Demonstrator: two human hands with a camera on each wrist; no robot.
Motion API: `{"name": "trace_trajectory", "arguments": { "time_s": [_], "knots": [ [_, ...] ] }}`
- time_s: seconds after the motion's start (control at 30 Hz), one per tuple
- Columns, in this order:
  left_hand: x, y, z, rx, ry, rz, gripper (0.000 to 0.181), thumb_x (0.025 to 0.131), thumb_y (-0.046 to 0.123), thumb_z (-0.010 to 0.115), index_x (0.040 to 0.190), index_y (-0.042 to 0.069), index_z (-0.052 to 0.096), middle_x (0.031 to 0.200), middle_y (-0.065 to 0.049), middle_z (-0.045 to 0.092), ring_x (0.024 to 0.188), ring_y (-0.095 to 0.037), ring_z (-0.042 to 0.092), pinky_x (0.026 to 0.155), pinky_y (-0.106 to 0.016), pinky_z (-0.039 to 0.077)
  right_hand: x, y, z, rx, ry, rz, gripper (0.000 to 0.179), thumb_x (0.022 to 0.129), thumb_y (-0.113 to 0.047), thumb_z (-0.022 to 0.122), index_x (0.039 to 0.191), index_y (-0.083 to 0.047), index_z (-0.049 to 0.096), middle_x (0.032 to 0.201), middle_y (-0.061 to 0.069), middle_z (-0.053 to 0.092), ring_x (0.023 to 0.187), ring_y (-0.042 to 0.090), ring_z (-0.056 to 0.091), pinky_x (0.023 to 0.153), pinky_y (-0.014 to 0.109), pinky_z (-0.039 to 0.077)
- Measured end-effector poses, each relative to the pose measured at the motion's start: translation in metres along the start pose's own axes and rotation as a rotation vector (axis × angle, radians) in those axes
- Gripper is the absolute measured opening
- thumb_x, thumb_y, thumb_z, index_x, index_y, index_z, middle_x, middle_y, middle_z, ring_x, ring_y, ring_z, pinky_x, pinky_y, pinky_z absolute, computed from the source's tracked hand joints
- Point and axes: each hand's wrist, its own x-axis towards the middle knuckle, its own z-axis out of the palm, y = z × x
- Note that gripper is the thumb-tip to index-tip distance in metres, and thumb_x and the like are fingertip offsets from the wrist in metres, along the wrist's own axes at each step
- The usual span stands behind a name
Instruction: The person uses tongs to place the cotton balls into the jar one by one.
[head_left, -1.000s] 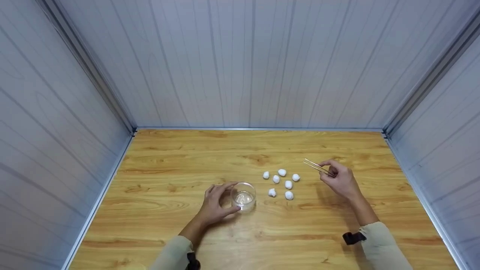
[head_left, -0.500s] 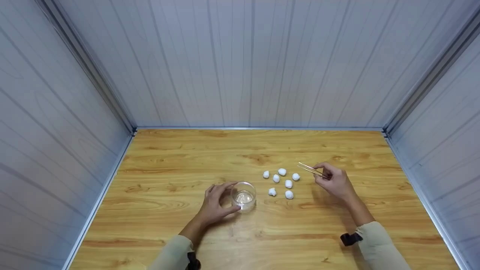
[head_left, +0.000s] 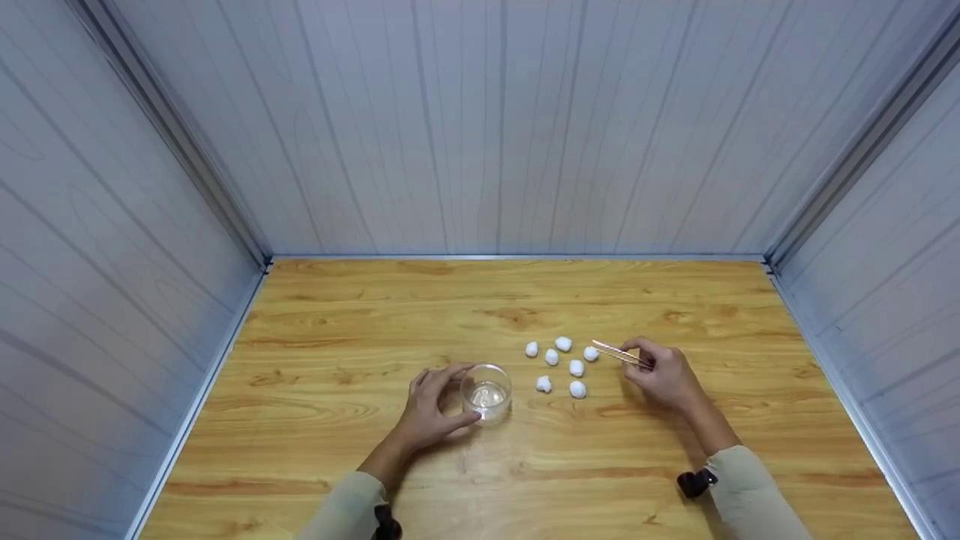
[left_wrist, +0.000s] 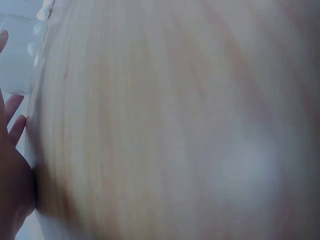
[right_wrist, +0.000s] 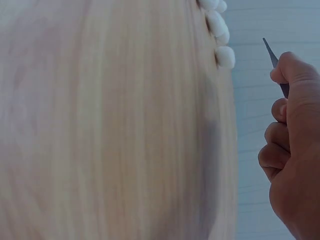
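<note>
We brought the slim metallic tweezers [right_wrist: 270,52], pinched in our right hand [head_left: 666,379], toward seven o'clock; their tips now seem within grasp of the rightmost white cotton-like ball [head_left: 591,355]. Our left hand [head_left: 427,410] holds the clear round cup [head_left: 486,397] at that ball's eight o'clock.

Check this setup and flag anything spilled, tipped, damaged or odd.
Nothing stands out: the clear cup stands upright, held by the left hand; seven white balls lie scattered on the table; and the right hand holds the tweezers. No spill or damage shows.
</note>
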Motion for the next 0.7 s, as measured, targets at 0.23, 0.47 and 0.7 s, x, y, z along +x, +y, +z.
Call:
{"name": "trace_trajectory", "arguments": {
  "time_s": [0.23, 0.47, 0.7],
  "knots": [
    [-0.001, -0.001, -0.001, 0.002, 0.0, -0.007, 0.081, 0.084, 0.038, 0.097, 0.156, 0.026, 0.064, 0.138, -0.005, 0.081, 0.134, -0.032, 0.068, 0.13, -0.08, 0.019, -0.002, 0.004, 0.006, -0.034, -0.037, 0.02, 0.026, 0.086, 0.007, 0.081, 0.106, -0.01, 0.078, 0.067, -0.01, 0.051, 0.062, -0.005, 0.04, 0.059, 0.023, 0.036],
    [-0.001, 0.0, 0.0, 0.001, -0.015, -0.031, 0.08, 0.085, 0.039, 0.096, 0.157, 0.027, 0.064, 0.139, -0.006, 0.08, 0.136, -0.034, 0.067, 0.132, -0.079, 0.018, -0.002, 0.008, 0.009, -0.073, -0.056, -0.005, 0.024, 0.089, 0.004, 0.083, 0.106, -0.012, 0.079, 0.067, -0.011, 0.048, 0.062, -0.006, 0.039, 0.06, 0.022, 0.036],
    [-0.001, 0.0, 0.0, 0.01, -0.019, -0.029, 0.08, 0.086, 0.039, 0.096, 0.158, 0.026, 0.063, 0.14, -0.006, 0.079, 0.136, -0.034, 0.067, 0.132, -0.079, 0.018, -0.004, 0.013, 0.008, -0.104, -0.069, 0.002, 0.025, 0.089, 0.003, 0.082, 0.107, -0.014, 0.079, 0.066, -0.011, 0.05, 0.061, -0.005, 0.038, 0.059, 0.022, 0.035]
  ]
}}
